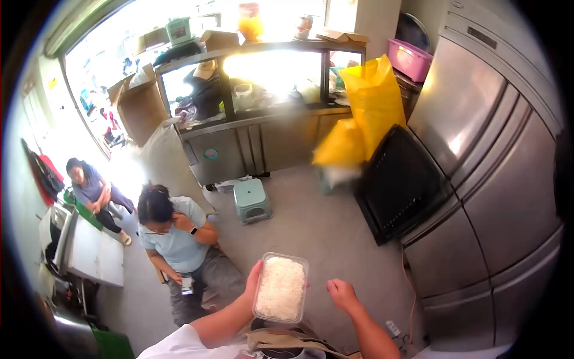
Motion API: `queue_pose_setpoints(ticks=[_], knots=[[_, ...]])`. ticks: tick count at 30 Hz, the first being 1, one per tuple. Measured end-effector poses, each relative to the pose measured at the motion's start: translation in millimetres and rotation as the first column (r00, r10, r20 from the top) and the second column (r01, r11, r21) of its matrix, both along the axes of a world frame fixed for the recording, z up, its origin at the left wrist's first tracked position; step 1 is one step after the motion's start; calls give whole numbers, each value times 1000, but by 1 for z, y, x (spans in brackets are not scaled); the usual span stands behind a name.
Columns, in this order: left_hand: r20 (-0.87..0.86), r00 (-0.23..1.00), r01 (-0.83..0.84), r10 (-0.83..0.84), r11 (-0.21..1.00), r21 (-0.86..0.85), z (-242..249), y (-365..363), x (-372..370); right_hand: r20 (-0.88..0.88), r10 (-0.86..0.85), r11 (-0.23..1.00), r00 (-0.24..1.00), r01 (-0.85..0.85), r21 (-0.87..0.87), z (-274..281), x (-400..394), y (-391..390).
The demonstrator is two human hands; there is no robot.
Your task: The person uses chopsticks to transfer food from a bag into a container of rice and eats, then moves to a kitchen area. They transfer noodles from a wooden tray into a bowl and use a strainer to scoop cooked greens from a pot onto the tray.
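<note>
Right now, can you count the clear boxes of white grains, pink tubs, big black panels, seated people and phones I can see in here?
Clear box of white grains, in your left hand: 1
Pink tub: 1
Big black panel: 1
Seated people: 2
Phone: 1
Total: 6

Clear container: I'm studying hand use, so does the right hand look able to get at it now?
Probably yes: the right hand, curled, is beside the clear container, with nothing visible between them; the left hand holds it, mainly from the other side.
</note>
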State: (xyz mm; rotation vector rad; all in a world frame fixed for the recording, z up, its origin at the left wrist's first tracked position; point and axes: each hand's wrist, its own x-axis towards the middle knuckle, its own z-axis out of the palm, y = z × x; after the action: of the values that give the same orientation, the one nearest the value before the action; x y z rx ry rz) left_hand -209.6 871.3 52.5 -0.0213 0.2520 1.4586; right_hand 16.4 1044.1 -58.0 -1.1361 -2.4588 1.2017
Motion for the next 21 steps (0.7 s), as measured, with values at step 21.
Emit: queue_pose_setpoints(ticks=[21], knots=[[138,865,-498,482,859,123,-2,375,-282,-242,341,933,908,-297,201,166,-455,575]])
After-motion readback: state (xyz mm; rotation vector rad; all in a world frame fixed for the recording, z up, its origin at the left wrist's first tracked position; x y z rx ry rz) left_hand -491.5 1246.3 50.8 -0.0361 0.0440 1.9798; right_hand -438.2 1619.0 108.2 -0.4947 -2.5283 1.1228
